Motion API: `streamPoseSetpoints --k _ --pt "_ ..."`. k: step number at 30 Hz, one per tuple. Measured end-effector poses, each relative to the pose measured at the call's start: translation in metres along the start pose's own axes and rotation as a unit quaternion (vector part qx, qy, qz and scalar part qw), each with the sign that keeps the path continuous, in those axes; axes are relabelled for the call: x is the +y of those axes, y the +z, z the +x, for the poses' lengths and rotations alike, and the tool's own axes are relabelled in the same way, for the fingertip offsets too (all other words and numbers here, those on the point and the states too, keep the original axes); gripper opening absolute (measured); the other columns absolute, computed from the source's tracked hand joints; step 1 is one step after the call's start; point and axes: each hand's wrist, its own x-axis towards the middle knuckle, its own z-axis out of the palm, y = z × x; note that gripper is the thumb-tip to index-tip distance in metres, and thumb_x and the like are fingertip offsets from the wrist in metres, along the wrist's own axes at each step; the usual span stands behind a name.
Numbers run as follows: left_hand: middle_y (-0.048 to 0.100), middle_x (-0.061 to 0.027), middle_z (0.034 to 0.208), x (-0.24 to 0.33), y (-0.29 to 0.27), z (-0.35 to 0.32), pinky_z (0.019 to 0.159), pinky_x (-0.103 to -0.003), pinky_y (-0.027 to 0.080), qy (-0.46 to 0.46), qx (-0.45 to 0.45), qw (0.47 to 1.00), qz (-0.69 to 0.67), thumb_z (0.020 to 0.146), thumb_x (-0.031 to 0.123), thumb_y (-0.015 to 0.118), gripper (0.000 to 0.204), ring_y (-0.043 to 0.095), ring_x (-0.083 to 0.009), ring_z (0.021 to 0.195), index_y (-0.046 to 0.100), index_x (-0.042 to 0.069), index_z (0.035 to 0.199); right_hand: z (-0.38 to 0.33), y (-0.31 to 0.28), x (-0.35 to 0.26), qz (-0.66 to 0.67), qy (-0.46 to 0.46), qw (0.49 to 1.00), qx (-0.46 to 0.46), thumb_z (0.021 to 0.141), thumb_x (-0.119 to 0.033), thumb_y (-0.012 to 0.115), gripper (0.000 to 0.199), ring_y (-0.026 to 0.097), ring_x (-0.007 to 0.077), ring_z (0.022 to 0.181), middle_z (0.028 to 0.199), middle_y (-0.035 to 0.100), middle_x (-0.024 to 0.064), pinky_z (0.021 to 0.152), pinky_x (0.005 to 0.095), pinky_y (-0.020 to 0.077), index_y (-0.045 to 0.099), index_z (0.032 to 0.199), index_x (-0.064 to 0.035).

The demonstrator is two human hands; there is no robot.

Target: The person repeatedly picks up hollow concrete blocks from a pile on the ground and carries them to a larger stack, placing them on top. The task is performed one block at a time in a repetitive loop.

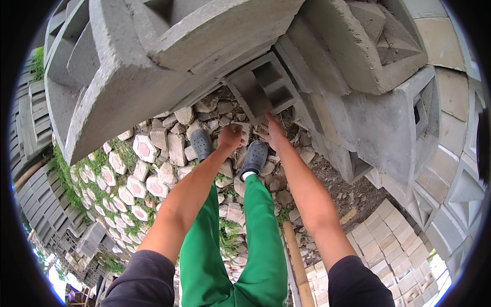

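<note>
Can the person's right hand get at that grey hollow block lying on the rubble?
Probably yes: the right hand already has its fingertips at the lower edge of the hollow block, with nothing in between. The left hand hangs close by.

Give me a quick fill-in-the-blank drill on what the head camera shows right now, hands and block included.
1. The right hand touches a grey hollow concrete block with its fingers spread ____.
2. The left hand is closed into a ____.
3. The person's trousers are ____ in colour.
4. Both grey shoes stand on broken ____.

Missing words: open; fist; green; rubble
</note>
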Motion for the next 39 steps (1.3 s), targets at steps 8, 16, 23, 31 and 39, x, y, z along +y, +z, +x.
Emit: streamPoseSetpoints --k 8,16,23,31,39 --pt "0.063 -0.0129 0.058 -0.136 0.045 -0.160 0.059 -0.038 0.049 -0.061 0.060 0.993 0.076 0.085 0.048 0.059 0.050 0.063 -0.0233 0.056 0.067 0.002 0.067 -0.093 -0.006 0.142 -0.237 0.089 0.961 -0.108 0.090 -0.049 0.056 0.065 0.050 0.0258 0.121 0.132 0.052 0.0127 0.093 0.0432 0.0424 0.041 0.137 -0.0066" --pt "0.065 -0.0193 0.072 -0.223 0.036 -0.220 0.073 -0.042 0.048 -0.056 0.091 0.990 0.091 0.093 0.043 0.036 0.052 0.064 -0.0333 0.076 0.068 0.003 0.081 -0.160 -0.042 0.222 -0.379 0.183 0.902 -0.091 0.093 -0.045 0.052 0.055 0.050 0.0281 0.121 0.131 0.054 0.0121 0.097 0.0457 0.0401 0.047 0.132 -0.0060" --pt "0.065 -0.0130 0.078 -0.244 0.007 -0.231 0.071 -0.038 0.048 -0.004 0.076 0.989 -0.125 0.093 0.025 0.033 0.036 0.062 -0.0257 0.073 0.060 0.002 0.091 -0.178 -0.028 0.218 -0.411 0.122 0.900 -0.075 0.094 -0.043 0.050 0.054 0.051 0.0292 0.120 0.131 0.053 0.0155 0.097 0.0447 0.0403 0.045 0.131 -0.0031" --pt "0.061 -0.0033 0.070 -0.302 -0.032 -0.323 0.057 -0.027 0.045 0.014 0.120 0.940 -0.320 0.090 0.008 0.042 0.023 0.055 -0.0110 0.060 0.061 0.003 0.079 -0.228 0.017 0.290 -0.499 0.095 0.860 -0.046 0.095 -0.037 0.050 0.043 0.058 0.0198 0.107 0.119 0.061 0.0093 0.086 0.0364 0.0463 0.050 0.125 -0.0059" --pt "0.063 -0.0011 0.088 -0.394 -0.130 -0.449 0.060 -0.024 0.044 -0.040 0.223 0.769 -0.598 0.087 0.016 0.064 0.018 0.057 -0.0087 0.072 0.056 0.006 0.100 -0.334 0.106 0.433 -0.534 0.070 0.833 -0.128 0.095 -0.033 0.052 0.038 0.063 0.0190 0.096 0.112 0.063 0.0092 0.078 0.0322 0.0506 0.050 0.121 -0.0048"
